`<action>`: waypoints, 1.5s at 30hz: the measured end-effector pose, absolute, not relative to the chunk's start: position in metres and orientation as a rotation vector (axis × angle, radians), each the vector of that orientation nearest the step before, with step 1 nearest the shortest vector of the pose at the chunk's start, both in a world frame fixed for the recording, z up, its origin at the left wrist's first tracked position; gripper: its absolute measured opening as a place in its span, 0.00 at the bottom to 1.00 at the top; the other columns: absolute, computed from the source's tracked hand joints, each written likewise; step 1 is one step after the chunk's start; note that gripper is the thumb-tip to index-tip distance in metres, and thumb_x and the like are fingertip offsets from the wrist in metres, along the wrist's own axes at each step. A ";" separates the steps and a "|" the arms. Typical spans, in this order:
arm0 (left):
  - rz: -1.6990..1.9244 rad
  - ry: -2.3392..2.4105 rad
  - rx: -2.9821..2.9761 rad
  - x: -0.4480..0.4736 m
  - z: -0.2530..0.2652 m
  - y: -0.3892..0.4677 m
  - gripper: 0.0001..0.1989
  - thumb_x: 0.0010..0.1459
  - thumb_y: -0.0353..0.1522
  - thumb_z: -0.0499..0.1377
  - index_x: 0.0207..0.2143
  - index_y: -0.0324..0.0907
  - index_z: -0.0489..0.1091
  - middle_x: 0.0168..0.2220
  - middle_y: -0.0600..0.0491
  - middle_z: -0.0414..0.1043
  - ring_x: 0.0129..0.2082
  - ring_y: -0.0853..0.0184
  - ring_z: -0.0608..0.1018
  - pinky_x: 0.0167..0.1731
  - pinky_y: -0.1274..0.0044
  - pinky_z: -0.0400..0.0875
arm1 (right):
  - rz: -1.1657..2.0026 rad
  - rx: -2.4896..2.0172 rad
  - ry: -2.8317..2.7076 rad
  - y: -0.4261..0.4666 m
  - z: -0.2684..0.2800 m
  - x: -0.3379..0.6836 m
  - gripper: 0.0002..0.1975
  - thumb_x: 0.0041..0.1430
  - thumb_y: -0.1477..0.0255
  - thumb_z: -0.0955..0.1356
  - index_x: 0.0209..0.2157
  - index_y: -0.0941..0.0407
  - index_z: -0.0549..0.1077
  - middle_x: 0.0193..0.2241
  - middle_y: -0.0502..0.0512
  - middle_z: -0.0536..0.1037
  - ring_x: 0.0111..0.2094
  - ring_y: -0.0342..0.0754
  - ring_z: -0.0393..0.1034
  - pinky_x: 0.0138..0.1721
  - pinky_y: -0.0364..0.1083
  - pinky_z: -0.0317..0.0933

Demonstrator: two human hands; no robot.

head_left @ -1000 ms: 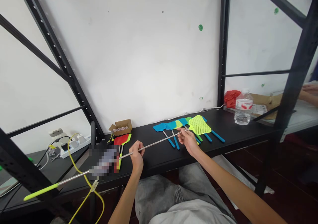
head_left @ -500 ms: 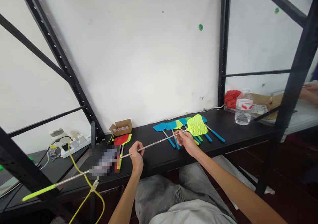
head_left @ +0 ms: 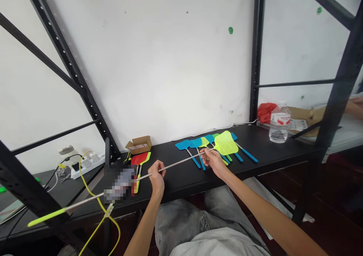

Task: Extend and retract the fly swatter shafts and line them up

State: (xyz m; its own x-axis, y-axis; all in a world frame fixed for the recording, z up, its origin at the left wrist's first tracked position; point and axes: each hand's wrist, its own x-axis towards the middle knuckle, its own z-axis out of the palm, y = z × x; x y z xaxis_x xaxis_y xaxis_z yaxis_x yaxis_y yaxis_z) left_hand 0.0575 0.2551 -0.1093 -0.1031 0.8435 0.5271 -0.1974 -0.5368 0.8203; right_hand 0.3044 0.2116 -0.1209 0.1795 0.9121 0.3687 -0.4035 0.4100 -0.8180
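A yellow-green fly swatter [head_left: 226, 143] with a long metal rod is held slantwise above the shelf, its head at the right and its grip at the far left. Around the middle of the rod, my left hand [head_left: 156, 174] is closed. My right hand [head_left: 212, 160] pinches the rod just below the perforated head. Behind the right hand lie several blue and green fly swatters [head_left: 195, 143], their handles toward me. Left of my left hand rest a red swatter [head_left: 139, 158] and a yellow-green one, partly covered by a blurred patch that also hides part of the rod.
On the black shelf [head_left: 181, 186] a small cardboard box [head_left: 140, 144] stands against the wall. A water bottle [head_left: 279, 123] and a red plastic bag [head_left: 266, 112] are at the right. A power strip [head_left: 90, 166] and a yellow cable [head_left: 117, 231] lie left, beside black metal uprights [head_left: 254, 59].
Both hands keep their hold on the swatter, which stays stretched out between them. Only a slight shift of the whole view shows.
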 end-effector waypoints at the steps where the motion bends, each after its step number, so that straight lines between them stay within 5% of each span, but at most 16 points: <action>1: 1.739 0.750 1.405 0.058 -0.109 0.255 0.15 0.55 0.35 0.51 0.17 0.41 0.54 0.17 0.59 0.49 0.14 0.76 0.53 0.16 0.82 0.43 | 1.022 -0.634 -0.983 0.211 -0.120 0.304 0.18 0.54 0.55 0.72 0.33 0.57 0.78 0.26 0.54 0.75 0.21 0.42 0.64 0.20 0.42 0.52; 45: 1.714 0.797 1.416 0.060 -0.103 0.250 0.16 0.56 0.35 0.51 0.17 0.41 0.55 0.15 0.59 0.49 0.14 0.75 0.54 0.15 0.81 0.45 | 1.051 -0.627 -0.931 0.211 -0.120 0.305 0.19 0.54 0.54 0.72 0.32 0.57 0.78 0.24 0.53 0.74 0.21 0.42 0.65 0.20 0.42 0.53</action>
State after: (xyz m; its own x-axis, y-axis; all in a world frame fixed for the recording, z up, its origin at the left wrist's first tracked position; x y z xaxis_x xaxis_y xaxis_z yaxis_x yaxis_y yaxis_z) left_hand 0.0599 0.2495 -0.1032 -0.0963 0.8563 0.5074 -0.1638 -0.5164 0.8405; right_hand 0.3051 0.2112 -0.1197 0.1935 0.9219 0.3356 -0.4441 0.3873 -0.8079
